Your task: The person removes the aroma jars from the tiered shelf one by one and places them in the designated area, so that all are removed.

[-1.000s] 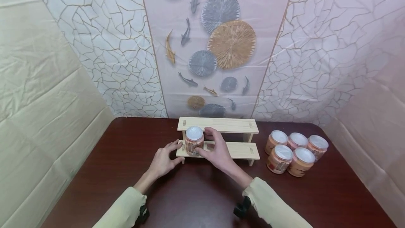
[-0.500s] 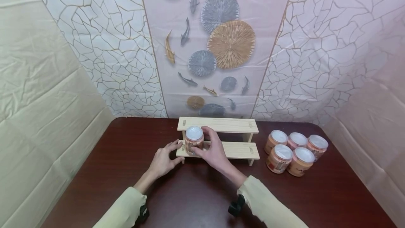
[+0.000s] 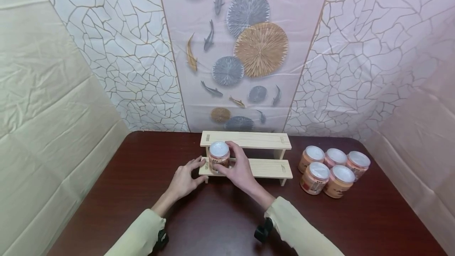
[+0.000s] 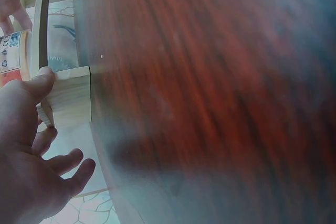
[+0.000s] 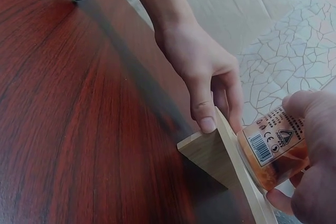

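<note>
A two-step wooden rack (image 3: pixel 266 168) stands at the back of the table. Its lower step carries a jar (image 3: pixel 219 150) with a whitish lid and orange-pink body, upright near the left end. My right hand (image 3: pixel 242 172) holds this jar from the right, thumb across the front, fingers round the far side. My left hand (image 3: pixel 182 179) pinches the left end of the lower step. In the right wrist view the left thumb (image 5: pixel 208 124) presses the step's front edge, with fingers round its end. The jar's printed label (image 5: pixel 268 145) with a barcode shows there too.
To the right of the rack several similar lidded jars (image 3: pixel 343 174) stand close together on the dark red-brown table (image 3: pixel 220 224). The rack's upper step (image 3: pixel 245 140) lies just behind the held jar. A patterned cloth (image 3: pixel 227 50) hangs behind the table.
My right hand and forearm have shifted slightly left, the thumb reaching further across the jar's front. The jar and my left hand stay in nearly the same place.
</note>
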The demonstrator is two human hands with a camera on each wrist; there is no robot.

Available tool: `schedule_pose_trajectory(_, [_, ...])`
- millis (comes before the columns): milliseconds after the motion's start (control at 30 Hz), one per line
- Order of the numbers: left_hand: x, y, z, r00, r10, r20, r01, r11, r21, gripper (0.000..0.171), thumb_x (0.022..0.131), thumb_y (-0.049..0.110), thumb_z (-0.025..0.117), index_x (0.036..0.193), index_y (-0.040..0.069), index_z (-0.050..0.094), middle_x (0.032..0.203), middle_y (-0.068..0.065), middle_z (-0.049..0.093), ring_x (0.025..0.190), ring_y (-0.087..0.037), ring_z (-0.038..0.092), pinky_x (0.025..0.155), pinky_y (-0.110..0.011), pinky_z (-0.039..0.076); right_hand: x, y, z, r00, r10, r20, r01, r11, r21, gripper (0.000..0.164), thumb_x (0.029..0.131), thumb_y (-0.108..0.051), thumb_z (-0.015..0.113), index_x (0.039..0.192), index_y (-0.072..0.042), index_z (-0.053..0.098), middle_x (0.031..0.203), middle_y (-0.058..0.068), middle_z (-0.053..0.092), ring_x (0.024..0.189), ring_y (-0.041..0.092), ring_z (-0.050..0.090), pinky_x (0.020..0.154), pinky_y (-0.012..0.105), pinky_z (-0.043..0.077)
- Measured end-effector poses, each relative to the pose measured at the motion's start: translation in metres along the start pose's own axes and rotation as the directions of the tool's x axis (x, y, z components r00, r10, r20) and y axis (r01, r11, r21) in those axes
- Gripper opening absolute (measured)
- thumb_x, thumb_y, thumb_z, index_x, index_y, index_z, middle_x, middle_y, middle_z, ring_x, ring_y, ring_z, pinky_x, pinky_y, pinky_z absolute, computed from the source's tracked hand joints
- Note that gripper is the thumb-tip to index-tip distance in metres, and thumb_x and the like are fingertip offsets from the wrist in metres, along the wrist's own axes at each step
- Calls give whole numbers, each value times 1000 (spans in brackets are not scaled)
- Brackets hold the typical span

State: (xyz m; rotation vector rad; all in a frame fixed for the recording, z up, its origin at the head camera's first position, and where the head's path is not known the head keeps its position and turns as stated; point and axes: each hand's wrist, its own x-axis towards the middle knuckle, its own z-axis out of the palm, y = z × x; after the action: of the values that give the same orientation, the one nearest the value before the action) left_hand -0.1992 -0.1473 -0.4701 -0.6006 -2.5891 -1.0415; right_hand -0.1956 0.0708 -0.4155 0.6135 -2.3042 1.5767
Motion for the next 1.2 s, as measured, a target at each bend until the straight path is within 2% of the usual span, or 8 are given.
schedule_pose_trajectory(600, [2, 3, -1, 1000, -2, 1, 2, 1000, -15, 56, 79, 15, 87, 130, 3, 67, 137, -16, 59, 123, -47, 54, 97, -56, 46, 6, 3, -1, 999, -22, 29, 23, 999, -23, 69, 76, -7, 87, 134, -1, 51, 124, 15, 55, 109, 27, 56, 83, 45, 55])
schedule_pose_trajectory(833, [4, 3, -1, 1000, 4, -7, -4, 1000, -14, 55, 79, 14, 87, 130, 3, 67, 137, -18, 59, 123, -47, 54, 96, -57, 46, 8, 2, -3, 999, -31, 18, 31, 999, -30, 66, 76, -9, 88, 132, -2, 53, 122, 13, 57, 108, 26, 57, 83, 43, 55])
schedule_pose_trajectory(1033, [1, 3, -1, 1000, -6, 11, 6, 1000, -16, 56, 79, 15, 87, 130, 3, 67, 137, -19, 59, 123, -47, 54, 97, -58, 45, 4, 3, -4, 1000, -2, 13, 2, 999, -36, 67, 75, -10, 88, 132, -3, 54, 122, 12, 57, 107, 26, 58, 84, 43, 54])
schedule_pose_trajectory(1200, [0, 2, -2, 1000, -1, 6, 1, 1000, -18, 55, 79, 14, 87, 130, 3, 67, 137, -19, 59, 123, -48, 54, 97, -58, 45, 3, 4, -7, 1000, -9, 1, 9, 998, -57, 68, 74, -11, 89, 132, -3, 54, 120, 12, 58, 105, 26, 58, 84, 42, 53])
